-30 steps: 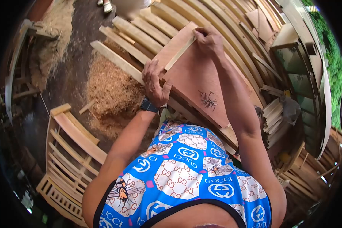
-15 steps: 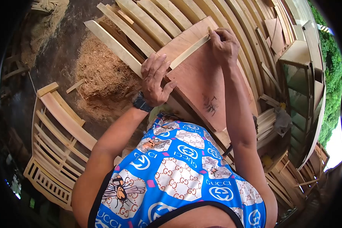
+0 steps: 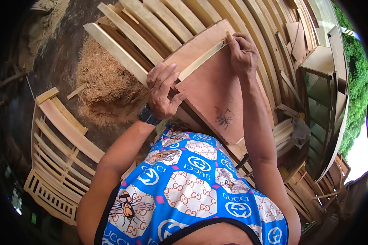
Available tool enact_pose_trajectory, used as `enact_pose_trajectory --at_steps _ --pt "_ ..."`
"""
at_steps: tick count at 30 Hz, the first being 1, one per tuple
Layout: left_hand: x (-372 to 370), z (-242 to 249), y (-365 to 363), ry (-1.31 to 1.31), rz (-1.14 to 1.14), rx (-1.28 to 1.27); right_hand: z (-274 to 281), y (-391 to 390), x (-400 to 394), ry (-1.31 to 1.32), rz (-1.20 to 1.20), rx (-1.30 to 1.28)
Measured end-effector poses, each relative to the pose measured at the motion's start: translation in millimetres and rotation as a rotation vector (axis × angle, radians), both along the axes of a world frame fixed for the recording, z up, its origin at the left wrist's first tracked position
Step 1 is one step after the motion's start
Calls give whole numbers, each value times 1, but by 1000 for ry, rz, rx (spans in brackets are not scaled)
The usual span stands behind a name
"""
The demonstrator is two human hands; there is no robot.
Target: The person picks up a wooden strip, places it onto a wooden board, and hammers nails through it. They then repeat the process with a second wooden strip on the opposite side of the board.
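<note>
A thin pale wooden strip (image 3: pixel 203 59) lies slantwise across a reddish plywood board (image 3: pixel 204 92). My right hand (image 3: pixel 244 54) pinches the strip's far right end between thumb and fingers. Beside that fingertip, a small dark mark shows on the strip. At the other end, my left hand (image 3: pixel 162 92) rests with fingers stretched out over the board's left edge and the strip's end, its thumb held apart. Dark scribbled lines (image 3: pixel 223 118) stand on the lower part of the board. The fingertip contact under my left hand is partly hidden.
Several long wooden slats (image 3: pixel 167 24) lie side by side under and beyond the board. A heap of sawdust (image 3: pixel 106 77) covers the ground to the left. A slatted wooden frame (image 3: pixel 65 151) stands lower left, and a cabinet-like frame (image 3: pixel 321 90) at right.
My left hand has shifted slightly left and down in view. The strip's right end has moved a little against the board, and a dark mark now shows near it.
</note>
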State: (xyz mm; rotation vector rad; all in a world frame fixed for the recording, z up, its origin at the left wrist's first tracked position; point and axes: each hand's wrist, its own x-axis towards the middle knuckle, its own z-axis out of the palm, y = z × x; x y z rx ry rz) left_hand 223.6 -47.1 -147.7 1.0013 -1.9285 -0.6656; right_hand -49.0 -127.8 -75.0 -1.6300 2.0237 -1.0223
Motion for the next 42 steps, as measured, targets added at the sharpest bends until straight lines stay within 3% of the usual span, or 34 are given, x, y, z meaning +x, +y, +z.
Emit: enact_pose_trajectory --at_steps 5,7,15,17,20,21,25,32,33,34,35,36,37,38,39,40,41,42 --pt "-3 -4 -2 0 16 9 -8 -6 -6 113 20 26" --pt "-4 -5 -4 2 1 -9 -9 -6 -6 -173 -106 70" --pt "-11 -14 -7 18 61 -77 -2 -1 -14 -338 -195 54" --pt "-13 -34 -6 72 62 -55 -21 -1 -33 -261 -173 -47" --pt "-11 -37 -12 40 74 -143 -23 18 -45 -355 -166 -176" --pt "-8 -31 -8 -63 75 -95 -31 33 -55 -263 -159 -223" --pt "-11 -13 -8 -80 93 -34 -9 105 -76 -243 -223 -265" --pt "-52 30 -49 -248 271 -118 6 262 -140 -318 -367 -242" --pt "-64 24 -60 -191 291 -169 -8 283 -159 -329 -375 -252" --pt "-68 17 -76 -283 208 -148 3 299 -159 -256 -376 -301" --pt "-81 16 -83 -221 243 -177 5 317 -167 -239 -387 -306" --pt "-91 15 -90 -216 241 -199 16 332 -170 -383 -459 -246" --pt "-96 -7 -114 -154 225 -181 27 344 -172 -302 -498 -258" --pt "-105 -5 -126 -291 310 0 21 356 -184 -95 -520 -337" --pt "-111 7 -129 -402 264 13 31 369 -186 -136 -603 -320" --pt "-102 -6 -146 -609 192 -149 33 383 -188 -111 -654 -301" --pt "-100 -43 -185 -708 314 -100 33 397 -198 -15 -639 -344" --pt "-115 -20 -164 -671 432 -3 33 412 -203 -44 -689 -328"
